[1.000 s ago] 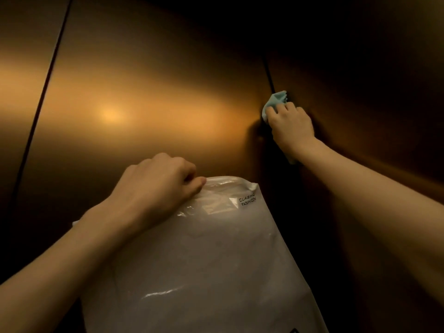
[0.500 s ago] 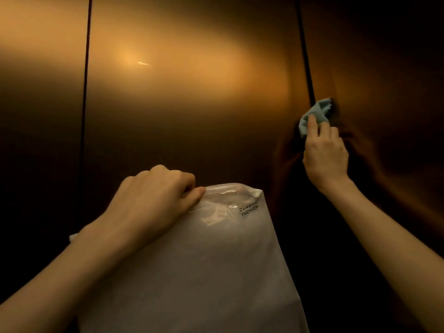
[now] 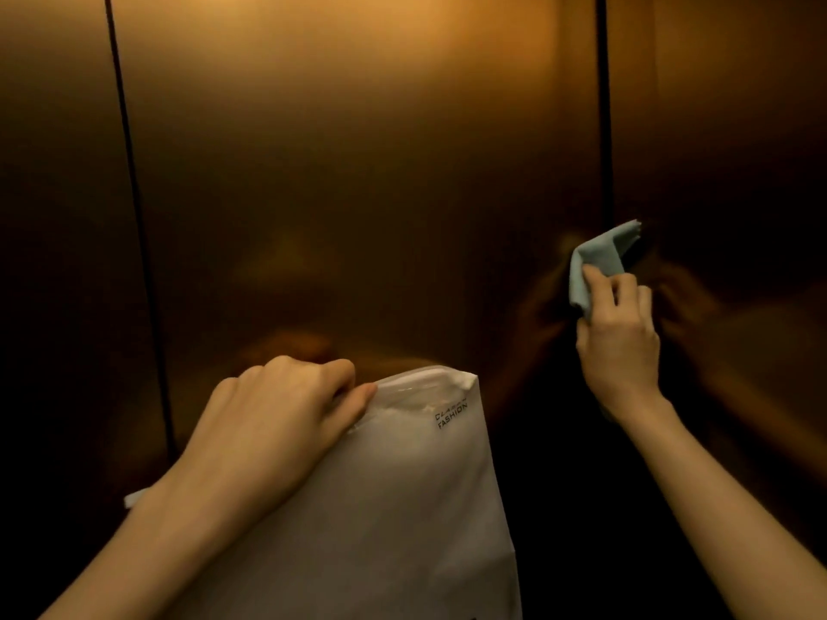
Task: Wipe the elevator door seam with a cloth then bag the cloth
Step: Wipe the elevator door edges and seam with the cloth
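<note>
A dark vertical door seam (image 3: 603, 105) runs down the bronze elevator door at the right. My right hand (image 3: 620, 337) holds a light blue cloth (image 3: 597, 261) against the door on that seam, its fingers curled round the cloth's lower part. The cloth's upper corner sticks out above the fingers. My left hand (image 3: 277, 418) grips the top edge of a white plastic bag (image 3: 402, 507) printed "FASHION", held low in front of the door. The bag's mouth looks closed and flat.
The brushed bronze door panel (image 3: 358, 172) fills the view, dim and reflective. A second dark seam (image 3: 130, 194) runs down the left side. Blurred reflections of my hands show in the metal.
My right hand with the cloth has slid lower along the seam, and the view has shifted so the seam sits further right. My left hand keeps its grip on the bag.
</note>
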Demonstrator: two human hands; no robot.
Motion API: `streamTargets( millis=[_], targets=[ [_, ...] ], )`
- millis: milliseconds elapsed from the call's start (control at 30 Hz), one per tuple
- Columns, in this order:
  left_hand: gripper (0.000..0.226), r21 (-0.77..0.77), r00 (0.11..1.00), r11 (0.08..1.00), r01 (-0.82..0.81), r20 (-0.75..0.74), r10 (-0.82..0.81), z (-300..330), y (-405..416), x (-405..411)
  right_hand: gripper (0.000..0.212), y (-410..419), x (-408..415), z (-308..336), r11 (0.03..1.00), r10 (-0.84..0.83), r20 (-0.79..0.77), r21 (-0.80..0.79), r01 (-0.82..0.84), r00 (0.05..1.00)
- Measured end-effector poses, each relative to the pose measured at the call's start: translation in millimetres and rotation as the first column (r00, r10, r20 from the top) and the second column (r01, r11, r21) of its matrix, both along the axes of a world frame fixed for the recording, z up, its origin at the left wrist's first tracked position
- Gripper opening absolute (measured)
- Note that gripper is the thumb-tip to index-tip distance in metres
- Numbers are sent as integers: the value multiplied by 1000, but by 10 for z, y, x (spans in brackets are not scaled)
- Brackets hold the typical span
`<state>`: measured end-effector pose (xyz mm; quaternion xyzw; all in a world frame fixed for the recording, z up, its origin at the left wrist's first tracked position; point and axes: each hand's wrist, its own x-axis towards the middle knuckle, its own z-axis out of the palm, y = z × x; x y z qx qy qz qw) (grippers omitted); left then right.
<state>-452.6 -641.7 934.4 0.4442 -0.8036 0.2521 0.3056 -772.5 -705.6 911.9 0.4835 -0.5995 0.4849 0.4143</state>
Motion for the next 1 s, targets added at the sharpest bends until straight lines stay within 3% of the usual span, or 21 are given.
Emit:
streamTargets(
  millis=[500, 633, 1000],
  targets=[
    [38, 103, 1000, 994, 17, -3, -17, -551, 144, -363, 59, 286, 38, -1413, 979, 56, 176, 182, -88, 983],
    [32, 149, 999, 988, 33, 7, -34, -751, 162, -449, 63, 339, 53, -1773, 953, 88, 228, 264, -149, 970],
    [47, 264, 997, 963, -47, 74, 28, -1190, 261, -465, 61, 490, 33, -2520, 856, 112, 328, 447, -258, 938]
  ],
)
